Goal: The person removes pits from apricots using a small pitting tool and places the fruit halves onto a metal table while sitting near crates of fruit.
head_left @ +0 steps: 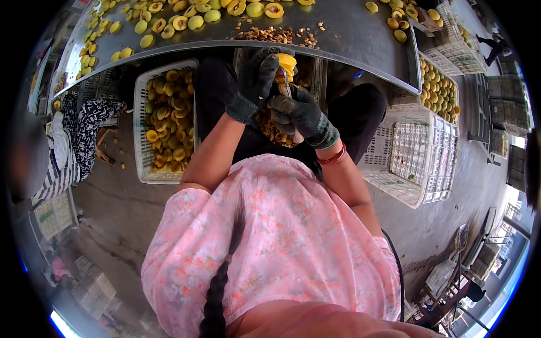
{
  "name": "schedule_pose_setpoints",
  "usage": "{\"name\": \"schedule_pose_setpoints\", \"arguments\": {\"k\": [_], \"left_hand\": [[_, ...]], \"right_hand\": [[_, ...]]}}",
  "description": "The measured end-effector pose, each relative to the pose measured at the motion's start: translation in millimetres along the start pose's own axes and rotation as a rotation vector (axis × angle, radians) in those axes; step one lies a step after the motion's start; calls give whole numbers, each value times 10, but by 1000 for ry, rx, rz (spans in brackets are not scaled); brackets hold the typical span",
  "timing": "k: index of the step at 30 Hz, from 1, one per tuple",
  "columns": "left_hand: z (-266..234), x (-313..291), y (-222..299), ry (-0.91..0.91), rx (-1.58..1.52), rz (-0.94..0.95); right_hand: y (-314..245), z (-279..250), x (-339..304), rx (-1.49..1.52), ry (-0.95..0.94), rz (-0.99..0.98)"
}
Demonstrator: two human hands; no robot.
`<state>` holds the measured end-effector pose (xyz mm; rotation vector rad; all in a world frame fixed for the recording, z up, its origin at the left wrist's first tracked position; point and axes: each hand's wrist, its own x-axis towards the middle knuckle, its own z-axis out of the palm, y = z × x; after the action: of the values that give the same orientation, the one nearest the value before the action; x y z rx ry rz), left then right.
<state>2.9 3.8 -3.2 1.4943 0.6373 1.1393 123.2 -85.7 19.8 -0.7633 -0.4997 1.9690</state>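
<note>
Concrete floor [112, 208] spreads around you, and a dark metal table [360, 48] stands ahead. Your gloved left hand [258, 79] pinches a yellow fruit half [288, 63] at its fingertips, just short of the table's front edge; that presumably steadies it for the tool. Your gloved right hand [304, 115] is closed around a hand tool [297, 136], its pale handle end poking out below your fist. The metal tip points up at the fruit, which lies above this right-hand grip; whether they touch, you cannot tell from here. Below your hands, a crate [322, 81] sits between your knees, likely to catch what drops. To your left, fruit halves [169, 124] fill a white crate [139, 121]. Loose pits [270, 35] lie along the table's front edge, perhaps kept within reach; more fruit [211, 15] lies farther back.
</note>
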Motion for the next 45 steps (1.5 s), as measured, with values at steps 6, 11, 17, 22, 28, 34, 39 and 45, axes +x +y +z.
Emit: {"name": "schedule_pose_setpoints", "arguments": {"k": [6, 11, 17, 22, 28, 34, 39, 45], "left_hand": [[-40, 29, 40, 155, -372, -436], [-651, 45, 82, 557, -176, -146], [-2045, -207, -78, 699, 1310, -85], [-1999, 312, -377, 489, 1372, 252], [-882, 1445, -1001, 104, 1123, 334], [-503, 2191, -1714, -240, 1340, 101], [-621, 2361, -1962, -405, 1601, -31], [-1011, 2151, -1828, -338, 1285, -253]], "right_hand": [[141, 9, -1, -388, 40, 23], [274, -62, 32, -686, 236, -261], [473, -598, 252, -1333, 469, -480], [555, -733, 377, -1204, 552, -416], [659, -1002, 427, -1012, 524, -374], [626, -1042, 305, -960, 597, -269], [612, -1056, 261, -1021, 633, -325], [576, -1015, 383, -1012, 576, -381]]}}
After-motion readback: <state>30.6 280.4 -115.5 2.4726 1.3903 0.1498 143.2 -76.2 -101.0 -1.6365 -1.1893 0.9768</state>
